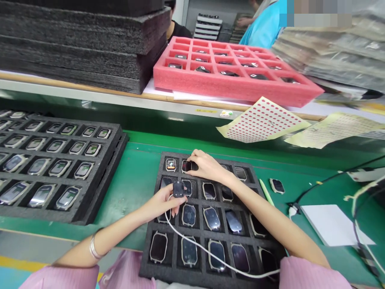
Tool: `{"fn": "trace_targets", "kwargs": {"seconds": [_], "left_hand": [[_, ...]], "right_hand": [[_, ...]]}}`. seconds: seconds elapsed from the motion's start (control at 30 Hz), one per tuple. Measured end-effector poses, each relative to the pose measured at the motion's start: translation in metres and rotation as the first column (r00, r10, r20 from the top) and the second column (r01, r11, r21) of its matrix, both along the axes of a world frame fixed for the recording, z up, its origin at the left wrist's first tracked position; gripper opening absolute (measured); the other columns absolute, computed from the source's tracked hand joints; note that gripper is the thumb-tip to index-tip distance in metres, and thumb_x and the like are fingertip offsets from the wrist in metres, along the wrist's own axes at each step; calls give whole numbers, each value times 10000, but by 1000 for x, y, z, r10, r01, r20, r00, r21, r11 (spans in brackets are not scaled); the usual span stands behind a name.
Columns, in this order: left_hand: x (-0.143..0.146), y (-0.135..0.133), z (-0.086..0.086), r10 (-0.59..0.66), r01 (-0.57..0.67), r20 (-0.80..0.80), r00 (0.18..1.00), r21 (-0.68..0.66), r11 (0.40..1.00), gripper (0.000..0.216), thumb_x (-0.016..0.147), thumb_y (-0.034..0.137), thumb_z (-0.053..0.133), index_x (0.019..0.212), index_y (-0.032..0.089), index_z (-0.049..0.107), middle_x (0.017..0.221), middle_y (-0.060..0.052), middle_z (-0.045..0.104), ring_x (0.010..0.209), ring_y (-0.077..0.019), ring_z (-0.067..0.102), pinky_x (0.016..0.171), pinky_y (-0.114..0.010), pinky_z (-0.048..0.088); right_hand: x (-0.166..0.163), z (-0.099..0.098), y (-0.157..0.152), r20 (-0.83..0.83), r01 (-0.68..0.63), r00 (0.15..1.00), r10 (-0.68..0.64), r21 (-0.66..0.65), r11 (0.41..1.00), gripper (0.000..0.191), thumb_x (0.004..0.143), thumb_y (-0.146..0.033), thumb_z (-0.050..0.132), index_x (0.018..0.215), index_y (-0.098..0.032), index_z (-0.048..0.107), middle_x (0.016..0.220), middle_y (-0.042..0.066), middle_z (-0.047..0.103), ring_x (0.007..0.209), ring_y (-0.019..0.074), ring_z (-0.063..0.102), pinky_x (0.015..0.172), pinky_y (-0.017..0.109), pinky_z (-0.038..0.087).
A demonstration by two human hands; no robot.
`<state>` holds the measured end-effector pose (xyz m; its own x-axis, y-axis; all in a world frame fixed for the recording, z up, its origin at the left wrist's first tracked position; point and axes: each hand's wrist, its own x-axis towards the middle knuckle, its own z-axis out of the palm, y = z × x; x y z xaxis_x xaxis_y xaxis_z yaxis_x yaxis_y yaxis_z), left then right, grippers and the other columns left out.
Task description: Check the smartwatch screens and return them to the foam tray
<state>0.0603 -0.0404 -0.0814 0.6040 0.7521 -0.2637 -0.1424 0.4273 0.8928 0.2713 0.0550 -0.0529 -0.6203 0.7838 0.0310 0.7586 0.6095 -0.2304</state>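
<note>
A black foam tray (pixel 202 235) holds rows of square smartwatch bodies without straps. My left hand (pixel 168 200) is closed on a small black square device (pixel 178 189) with a white cable (pixel 207 252) trailing from it across the tray. This device is above the second row, at the left. My right hand (pixel 204 163) reaches to the back row. Its thumb and fingers are closed around a smartwatch (pixel 187 166) at the second compartment, partly hiding it. Beside it, a watch with a lit screen (pixel 171 164) sits in the back left compartment.
Stacked black trays with more watches (pixel 82 170) stand at left. A lone watch (pixel 277 186), a green pen-like stick (pixel 266 192), and a white pad (pixel 337 224) lie at right. On the shelf is a pink foam tray (pixel 234 88); sticker sheets (pixel 263 122) hang below. People are beyond.
</note>
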Motion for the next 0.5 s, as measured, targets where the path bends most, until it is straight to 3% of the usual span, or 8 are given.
{"fn": "trace_targets", "kwargs": {"seconds": [0.1,0.23,0.37,0.5], "left_hand": [[0,0,-2,-2,3,32,999,-25,1000,455,729,394,730,1059,142,545,877,-37,621,511,-73,528,471,-200,466],[-1,1,-5,-2,4,81,997,-20,1000,438,716,366,749,1034,142,549,984,-78,634,605,-115,605,540,-236,514],[-2,0,-3,-15,14,69,998,20,1000,408,778,370,697,1051,124,520,780,-49,655,585,-129,612,554,-237,509],[-1,0,-1,-13,12,32,999,59,998,386,817,388,654,1043,115,501,677,-22,642,530,-112,589,543,-229,496]], "right_hand": [[5,6,4,-106,5,994,-9,-39,999,311,717,-322,779,940,-138,667,934,75,559,872,239,600,749,339,506],[5,24,-14,-247,-55,968,37,-66,996,334,752,-362,746,997,-165,633,1146,96,553,1070,227,565,918,331,463],[-7,29,-54,-354,-208,924,144,-152,966,356,764,-259,724,1081,-163,595,1251,124,562,1118,248,559,947,371,447],[-17,17,-75,-306,-220,931,199,-36,975,382,815,-227,645,1171,-125,550,1148,151,636,994,284,615,874,449,468]]}}
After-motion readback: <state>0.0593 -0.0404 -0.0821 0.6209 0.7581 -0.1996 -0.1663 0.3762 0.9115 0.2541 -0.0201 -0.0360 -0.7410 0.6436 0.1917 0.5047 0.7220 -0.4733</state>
